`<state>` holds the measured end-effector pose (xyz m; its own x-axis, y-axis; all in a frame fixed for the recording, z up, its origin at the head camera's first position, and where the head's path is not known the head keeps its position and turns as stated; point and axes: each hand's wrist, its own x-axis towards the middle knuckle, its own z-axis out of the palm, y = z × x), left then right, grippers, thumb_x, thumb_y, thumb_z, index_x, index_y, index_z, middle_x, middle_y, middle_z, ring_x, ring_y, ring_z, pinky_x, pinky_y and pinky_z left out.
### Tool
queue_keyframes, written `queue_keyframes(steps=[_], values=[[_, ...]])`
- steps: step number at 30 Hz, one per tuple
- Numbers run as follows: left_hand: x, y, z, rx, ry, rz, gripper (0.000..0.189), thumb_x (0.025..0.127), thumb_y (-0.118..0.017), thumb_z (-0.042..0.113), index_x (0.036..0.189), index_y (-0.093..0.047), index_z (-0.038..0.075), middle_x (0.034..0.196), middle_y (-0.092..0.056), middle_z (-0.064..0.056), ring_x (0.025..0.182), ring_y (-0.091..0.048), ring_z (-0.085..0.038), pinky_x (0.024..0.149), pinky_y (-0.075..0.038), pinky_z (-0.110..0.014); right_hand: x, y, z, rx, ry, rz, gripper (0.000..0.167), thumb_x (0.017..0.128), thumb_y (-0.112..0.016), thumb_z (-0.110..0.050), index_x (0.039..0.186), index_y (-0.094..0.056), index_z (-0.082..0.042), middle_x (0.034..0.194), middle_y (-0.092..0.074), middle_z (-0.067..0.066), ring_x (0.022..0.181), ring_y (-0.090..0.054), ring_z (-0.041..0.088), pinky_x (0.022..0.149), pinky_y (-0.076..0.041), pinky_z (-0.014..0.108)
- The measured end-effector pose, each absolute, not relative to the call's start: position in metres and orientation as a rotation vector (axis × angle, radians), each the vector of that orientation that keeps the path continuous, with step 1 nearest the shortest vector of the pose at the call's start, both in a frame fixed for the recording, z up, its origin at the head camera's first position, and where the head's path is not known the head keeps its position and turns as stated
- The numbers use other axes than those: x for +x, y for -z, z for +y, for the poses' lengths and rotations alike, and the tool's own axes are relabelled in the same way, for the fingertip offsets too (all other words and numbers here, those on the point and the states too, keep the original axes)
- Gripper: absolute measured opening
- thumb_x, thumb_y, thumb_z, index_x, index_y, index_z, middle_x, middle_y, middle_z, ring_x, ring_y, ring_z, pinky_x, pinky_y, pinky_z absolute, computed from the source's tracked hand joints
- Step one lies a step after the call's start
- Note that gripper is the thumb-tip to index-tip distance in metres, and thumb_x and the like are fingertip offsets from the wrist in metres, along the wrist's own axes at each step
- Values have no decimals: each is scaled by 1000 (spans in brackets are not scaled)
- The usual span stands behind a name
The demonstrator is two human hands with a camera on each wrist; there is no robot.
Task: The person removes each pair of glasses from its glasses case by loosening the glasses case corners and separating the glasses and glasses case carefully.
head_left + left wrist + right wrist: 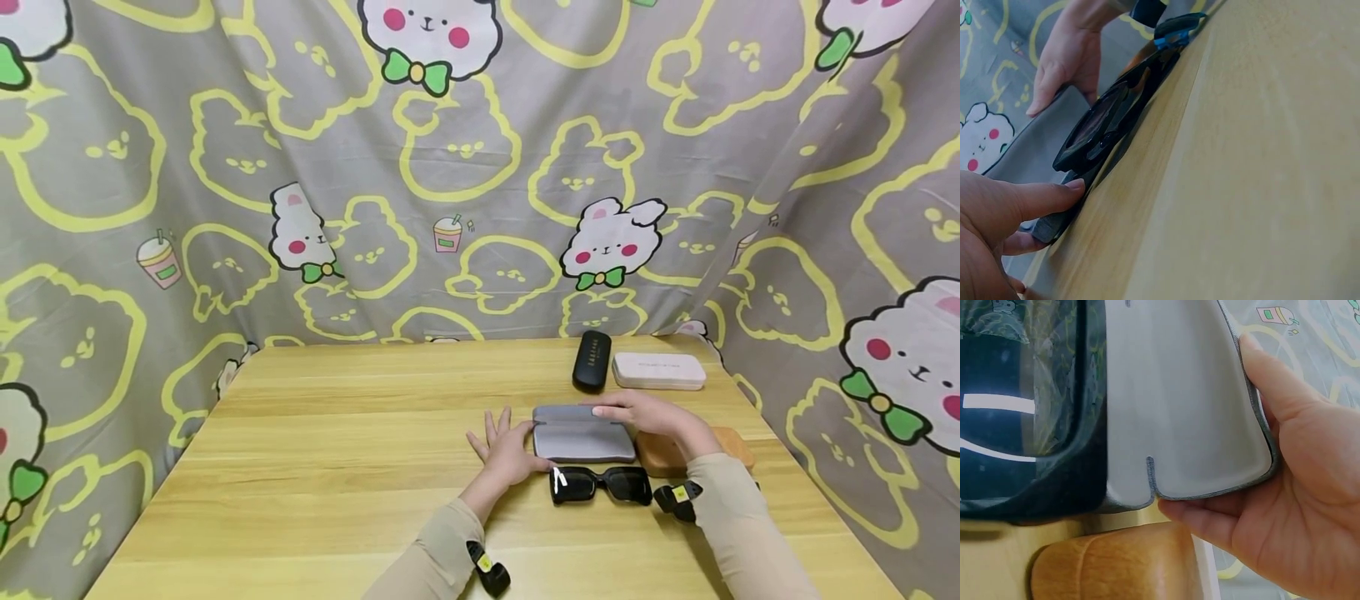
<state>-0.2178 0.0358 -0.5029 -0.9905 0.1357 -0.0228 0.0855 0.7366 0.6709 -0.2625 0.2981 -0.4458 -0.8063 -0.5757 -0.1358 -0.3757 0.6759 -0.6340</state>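
Note:
A grey glasses case (583, 442) lies opened out on the table, its pale lining facing up. My left hand (510, 454) holds its left end between thumb and index finger, the other fingers spread away over the table. At the raised lid (1204, 400), my right hand (1304, 444) grips the edge, thumb on the rim and fingers round the hinge corner. Black sunglasses (600, 485) with dark lenses rest folded just in front of the case; in the left wrist view the sunglasses (1094, 128) overlap its front edge.
Right of the case sits a brown glasses case (660, 454), partly behind my right forearm. A black case (592, 362) and a pale pink case (659, 371) stand at the back right. A patterned curtain (465, 167) hangs behind the wooden table (337, 433).

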Motion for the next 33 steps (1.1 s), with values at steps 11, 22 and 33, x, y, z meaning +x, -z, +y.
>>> queue_keyframes(steps=[11,22,33], values=[[-219,505,35,182,-1120,2860,73,62,-90,33,128,-64,19,159,-27,-17,149,1,-48,106,15,-77,-263,453,299,-791,974,2552,40,101,-51,-34,134,-61,-13,130,-65,12,119,-61,27,97,-50,36],[-217,505,37,191,-1121,2868,74,60,-91,33,128,-64,21,158,-29,-18,149,-1,-48,106,15,-77,-264,458,303,-879,994,2609,37,95,-62,-31,125,-67,-9,124,-69,10,115,-63,23,93,-50,23],[-218,506,37,191,-1113,2872,75,60,-91,34,129,-64,19,158,-29,-18,149,-1,-48,106,15,-77,-266,459,304,-847,994,2618,36,91,-66,-36,121,-70,-16,121,-71,5,113,-63,13,92,-49,21]])
